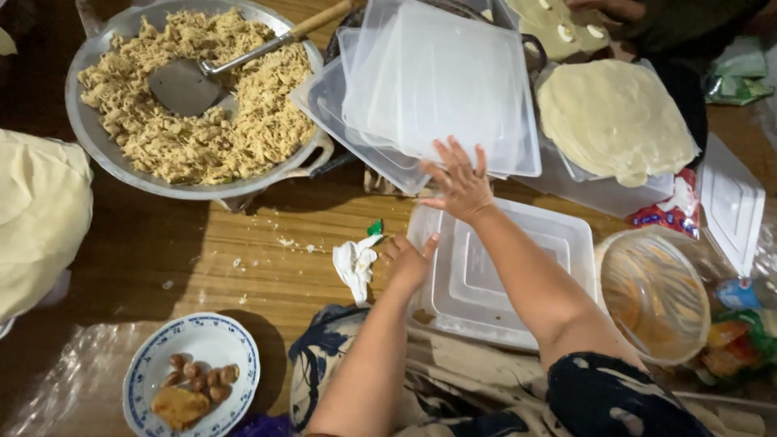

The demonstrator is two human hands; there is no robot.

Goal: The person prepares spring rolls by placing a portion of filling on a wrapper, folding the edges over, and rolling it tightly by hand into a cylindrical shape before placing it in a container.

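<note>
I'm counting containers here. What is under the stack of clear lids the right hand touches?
Under the stack of clear lids, touched by the right hand, a dark pan's rim shows at the right edge. Whatever the pan holds is covered.

White plate (191, 374), blue floral rim; clear plastic lids (441, 85); pale cream wrappers (613, 117); tan shredded filling (218, 133); brown wooden table (267, 243).

Right hand (461, 182) spreads on stacked clear lids (441, 85); left hand (407, 257) grips a plastic container (550, 243).

Wooden floor (243, 235) is carrying: metal basin of shredded filling (194, 97) far left; blue-rimmed plate (194, 372) near left; clear container (502, 275) centre; crumpled tissue (356, 263) beside it.
</note>
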